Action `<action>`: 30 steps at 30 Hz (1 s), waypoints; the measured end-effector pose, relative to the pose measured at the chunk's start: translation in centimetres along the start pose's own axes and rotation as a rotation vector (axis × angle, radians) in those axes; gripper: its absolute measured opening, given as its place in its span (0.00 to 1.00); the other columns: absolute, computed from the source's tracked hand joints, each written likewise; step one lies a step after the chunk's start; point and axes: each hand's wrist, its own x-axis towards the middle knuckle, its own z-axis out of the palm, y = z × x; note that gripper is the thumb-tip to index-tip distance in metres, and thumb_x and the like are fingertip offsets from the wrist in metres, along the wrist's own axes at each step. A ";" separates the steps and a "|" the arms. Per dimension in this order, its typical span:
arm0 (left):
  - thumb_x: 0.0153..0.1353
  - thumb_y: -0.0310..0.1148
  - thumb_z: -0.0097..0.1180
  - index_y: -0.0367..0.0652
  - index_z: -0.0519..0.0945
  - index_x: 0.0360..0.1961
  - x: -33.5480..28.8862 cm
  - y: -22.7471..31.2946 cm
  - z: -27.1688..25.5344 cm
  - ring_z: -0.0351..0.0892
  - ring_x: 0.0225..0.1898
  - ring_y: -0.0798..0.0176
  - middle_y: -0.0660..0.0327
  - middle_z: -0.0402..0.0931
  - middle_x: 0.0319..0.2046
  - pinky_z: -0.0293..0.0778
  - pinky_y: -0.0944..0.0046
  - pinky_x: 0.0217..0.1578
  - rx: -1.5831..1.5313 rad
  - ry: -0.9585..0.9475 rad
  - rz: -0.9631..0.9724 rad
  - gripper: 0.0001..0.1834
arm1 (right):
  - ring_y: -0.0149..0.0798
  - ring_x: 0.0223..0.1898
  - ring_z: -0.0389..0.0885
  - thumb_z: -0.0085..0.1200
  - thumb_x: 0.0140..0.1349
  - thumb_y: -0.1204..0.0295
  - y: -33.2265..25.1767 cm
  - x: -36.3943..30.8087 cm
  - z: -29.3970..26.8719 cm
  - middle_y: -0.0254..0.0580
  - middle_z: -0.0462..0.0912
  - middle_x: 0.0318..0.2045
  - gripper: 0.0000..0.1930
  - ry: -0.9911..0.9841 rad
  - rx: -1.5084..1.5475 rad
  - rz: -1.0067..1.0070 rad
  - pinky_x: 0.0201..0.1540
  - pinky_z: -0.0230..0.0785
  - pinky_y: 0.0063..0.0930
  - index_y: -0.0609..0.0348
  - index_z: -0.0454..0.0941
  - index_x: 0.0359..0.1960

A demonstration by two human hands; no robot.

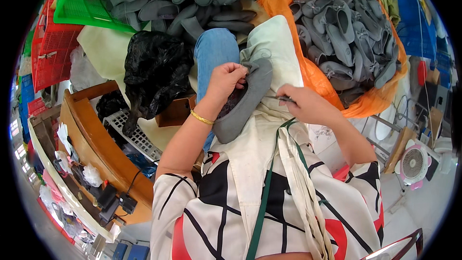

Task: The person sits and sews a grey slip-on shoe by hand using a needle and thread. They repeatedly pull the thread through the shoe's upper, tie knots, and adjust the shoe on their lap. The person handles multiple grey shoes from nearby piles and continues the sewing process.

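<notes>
Two bare hands at work on a gray shoe across a lap

Seen from above, a person sits with a gray cloth shoe (250,98) slanting over their lap, its opening facing left. The left hand (226,79), with a yellow bracelet (202,117) at the wrist, has a closed grip: thumb and fingers pinch the shoe near the upper end of its opening. The right hand (301,103) is to the right of the shoe, its grip closed around a thin dark tool (287,99). The tool points at the shoe's side; whether its tip touches is too small to tell.

Under the shoe is a cream apron (255,151), and a blue trouser leg (216,48) shows beyond the left hand. The shirt is white with black lines and red patches.

Ahead to the right, an orange sack (313,74) holds a heap of similar gray shoes (344,29). More gray shoes (178,0) are piled ahead, beside a green basket (89,5). A crumpled black bag (154,67) sits left of the leg. Farther left is a brown wooden bench (103,135); a white paper (64,137) beside it is too small to read. At the far right stands a pink-and-white fan (414,162).
</notes>
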 end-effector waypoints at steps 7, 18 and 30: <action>0.65 0.33 0.61 0.41 0.83 0.35 0.0 0.4 0.3 0.76 0.27 0.74 0.67 0.79 0.27 0.75 0.74 0.29 -0.038 0.006 -0.005 0.07 | 0.45 0.33 0.82 0.58 0.63 0.58 -2.9 4.3 1.0 0.43 0.79 0.28 0.14 0.411 -0.497 -0.201 0.33 0.74 0.39 0.56 0.79 0.31; 0.65 0.33 0.61 0.41 0.83 0.35 0.0 0.3 -0.1 0.75 0.27 0.75 0.67 0.79 0.27 0.75 0.75 0.29 -0.065 0.003 -0.016 0.07 | 0.41 0.32 0.80 0.61 0.60 0.61 -2.1 7.0 2.3 0.36 0.76 0.27 0.10 0.486 -0.631 -0.240 0.31 0.72 0.35 0.53 0.80 0.30; 0.65 0.33 0.61 0.41 0.82 0.34 0.2 0.4 -0.2 0.76 0.26 0.75 0.67 0.79 0.27 0.74 0.75 0.28 -0.053 -0.006 -0.033 0.07 | 0.41 0.32 0.79 0.62 0.58 0.62 -1.9 6.9 2.7 0.36 0.76 0.27 0.09 0.475 -0.618 -0.298 0.31 0.72 0.36 0.53 0.80 0.31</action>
